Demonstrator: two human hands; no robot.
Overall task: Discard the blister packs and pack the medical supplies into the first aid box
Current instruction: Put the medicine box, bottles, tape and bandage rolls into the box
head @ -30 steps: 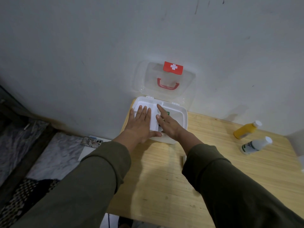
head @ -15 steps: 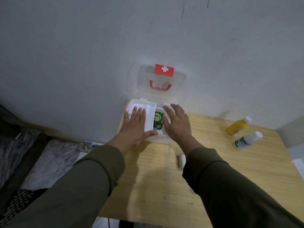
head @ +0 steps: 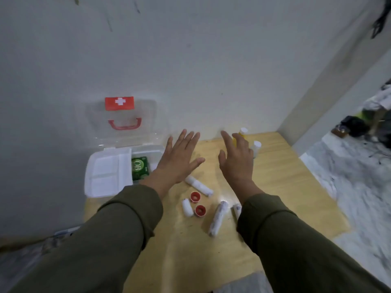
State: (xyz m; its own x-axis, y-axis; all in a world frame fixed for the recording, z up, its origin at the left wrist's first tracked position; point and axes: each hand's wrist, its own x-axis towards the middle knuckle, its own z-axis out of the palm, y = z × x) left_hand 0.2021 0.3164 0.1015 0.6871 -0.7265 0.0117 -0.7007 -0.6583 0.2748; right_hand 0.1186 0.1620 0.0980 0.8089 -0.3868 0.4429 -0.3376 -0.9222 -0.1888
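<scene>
A pale wooden surface (head: 281, 187) is set against a grey wall, with marbled floor to the right. At its far left corner the white plastic first aid box (head: 105, 176) stands with its clear lid (head: 127, 121) raised against the wall; a green carton (head: 139, 167) is already seen inside beside a white tray insert. Much appears left to pack: several white rolled bandages (head: 200, 186), two small red-capped items (head: 195, 196) and, far right, a yellow bottle (head: 240, 135) and a white bottle (head: 255, 147). No blister packs can be made out. The left hand (head: 178, 159) and right hand (head: 237, 159) are held flat and spread, holding nothing, right of the box and beyond the bandages.
</scene>
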